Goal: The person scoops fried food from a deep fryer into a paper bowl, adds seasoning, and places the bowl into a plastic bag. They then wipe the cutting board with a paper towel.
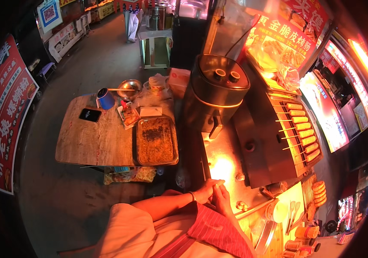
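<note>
At the bright counter's near edge, my left hand, with a dark band at its wrist, meets my right hand. Both are closed and pressed together in front of me, with nothing visible in them. Just beyond, the metal worktop glows strongly under the light. A black air fryer with two knobs and a front handle stands farther off. To the right, several sausages on sticks lie in a row on a dark grill box.
Left stands a wooden table with a tray of brown crumbs, a phone, a blue cup and a metal bowl. Tongs, a white tub and spice jars sit right. Someone stands far back.
</note>
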`<state>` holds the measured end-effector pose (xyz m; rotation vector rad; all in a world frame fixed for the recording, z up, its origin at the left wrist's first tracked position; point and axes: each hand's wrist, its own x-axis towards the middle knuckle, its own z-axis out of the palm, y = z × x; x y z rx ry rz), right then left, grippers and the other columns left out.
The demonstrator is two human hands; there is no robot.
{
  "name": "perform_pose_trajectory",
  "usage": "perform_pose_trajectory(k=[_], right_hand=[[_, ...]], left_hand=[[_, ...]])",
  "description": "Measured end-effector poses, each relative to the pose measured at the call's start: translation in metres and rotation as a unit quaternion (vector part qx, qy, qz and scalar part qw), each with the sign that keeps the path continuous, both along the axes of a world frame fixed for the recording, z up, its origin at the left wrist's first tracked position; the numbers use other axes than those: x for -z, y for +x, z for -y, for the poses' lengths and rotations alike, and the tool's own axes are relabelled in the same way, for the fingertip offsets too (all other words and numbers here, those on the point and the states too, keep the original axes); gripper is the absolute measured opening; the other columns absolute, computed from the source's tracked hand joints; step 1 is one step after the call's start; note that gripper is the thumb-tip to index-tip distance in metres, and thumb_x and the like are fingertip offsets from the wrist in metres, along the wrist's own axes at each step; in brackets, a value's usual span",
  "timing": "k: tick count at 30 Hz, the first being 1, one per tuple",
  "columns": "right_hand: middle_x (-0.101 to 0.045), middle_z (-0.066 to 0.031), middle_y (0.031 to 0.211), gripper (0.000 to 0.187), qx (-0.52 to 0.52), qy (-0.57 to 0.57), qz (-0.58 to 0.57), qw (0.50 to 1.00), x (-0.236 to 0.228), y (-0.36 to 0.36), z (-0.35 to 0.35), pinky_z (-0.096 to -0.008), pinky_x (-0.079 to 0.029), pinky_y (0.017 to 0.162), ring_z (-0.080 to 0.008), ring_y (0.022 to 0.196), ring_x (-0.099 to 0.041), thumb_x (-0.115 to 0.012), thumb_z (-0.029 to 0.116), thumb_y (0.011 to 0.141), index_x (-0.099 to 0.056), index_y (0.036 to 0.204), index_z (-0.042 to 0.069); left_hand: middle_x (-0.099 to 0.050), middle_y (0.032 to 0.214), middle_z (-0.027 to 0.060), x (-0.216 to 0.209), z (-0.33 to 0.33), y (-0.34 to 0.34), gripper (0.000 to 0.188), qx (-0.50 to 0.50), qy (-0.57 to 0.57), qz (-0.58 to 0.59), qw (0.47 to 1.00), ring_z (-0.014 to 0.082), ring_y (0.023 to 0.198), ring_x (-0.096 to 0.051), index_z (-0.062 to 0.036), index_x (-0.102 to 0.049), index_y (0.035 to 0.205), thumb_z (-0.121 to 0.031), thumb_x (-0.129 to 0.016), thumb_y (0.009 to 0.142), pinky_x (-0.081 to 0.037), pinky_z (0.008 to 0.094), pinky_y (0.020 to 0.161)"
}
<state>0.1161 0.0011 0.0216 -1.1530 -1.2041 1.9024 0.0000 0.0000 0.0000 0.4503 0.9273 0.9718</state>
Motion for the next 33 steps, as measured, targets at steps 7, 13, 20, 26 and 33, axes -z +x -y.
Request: perform_pose_trajectory(k=[7, 13, 20, 26, 33], right_hand=[[-0.052, 0.0007, 0.068, 0.022, 0.001, -0.004, -0.010, 1.000, 0.002, -0.009, 0.003, -0.0197, -0.037, 0.050, -0.0064, 0.057, -0.047, -0.050, 0.028, 0.098, -0.054, 0.094, 0.006], [-0.052, 0.0004, 0.069, 0.022, 0.006, -0.005, -0.008, 1.000, 0.001, -0.007, 0.003, -0.0199, -0.037, 0.051, -0.0069, 0.058, -0.048, -0.050, 0.028, 0.098, -0.054, 0.095, 0.006], [-0.053, 0.0006, 0.071, 0.023, -0.004, -0.023, -0.010, 1.000, 0.002, -0.004, 0.001, -0.0201, -0.038, 0.054, -0.0068, 0.061, -0.048, -0.050, 0.028, 0.098, -0.054, 0.096, 0.006], [-0.053, 0.0011, 0.074, 0.023, 0.001, -0.012, -0.016, 1.000, -0.005, -0.006, 0.002, -0.0204, -0.039, 0.056, -0.0062, 0.064, -0.047, -0.050, 0.027, 0.099, -0.055, 0.099, 0.005], [-0.053, 0.0010, 0.074, 0.021, 0.002, -0.026, -0.034, 0.999, -0.001, -0.002, 0.000, -0.0201, -0.039, 0.056, -0.0062, 0.064, -0.049, -0.050, 0.026, 0.099, -0.054, 0.101, 0.006]], left_hand=[[-0.048, 0.063, -0.0029, -0.007, 0.004, -0.011, 0.029, 0.002, 0.003, -0.009, 1.000, 0.0076, 0.052, -0.046, -0.0117, -0.054, 0.074, -0.035, -0.055, 0.091, -0.033, 0.0249, 0.041], [-0.047, 0.063, -0.0038, -0.015, 0.003, -0.009, 0.027, -0.008, 0.009, 0.007, 1.000, 0.0070, 0.052, -0.046, -0.0126, -0.054, 0.074, -0.034, -0.055, 0.091, -0.033, 0.0243, 0.042], [-0.046, 0.063, -0.0034, -0.008, 0.002, -0.006, 0.028, -0.002, 0.004, 0.008, 1.000, 0.0079, 0.053, -0.045, -0.0122, -0.054, 0.074, -0.035, -0.055, 0.091, -0.033, 0.0248, 0.043], [-0.050, 0.055, -0.0007, -0.006, 0.002, -0.003, 0.036, -0.020, 0.026, -0.003, 0.999, 0.0081, 0.041, -0.040, -0.0082, -0.060, 0.074, -0.039, -0.052, 0.092, -0.029, 0.0228, 0.039], [-0.053, 0.056, 0.0004, 0.004, -0.002, 0.001, 0.038, -0.010, 0.018, -0.001, 1.000, 0.0085, 0.042, -0.041, -0.0064, -0.062, 0.075, -0.038, -0.051, 0.092, -0.029, 0.0227, 0.039]])
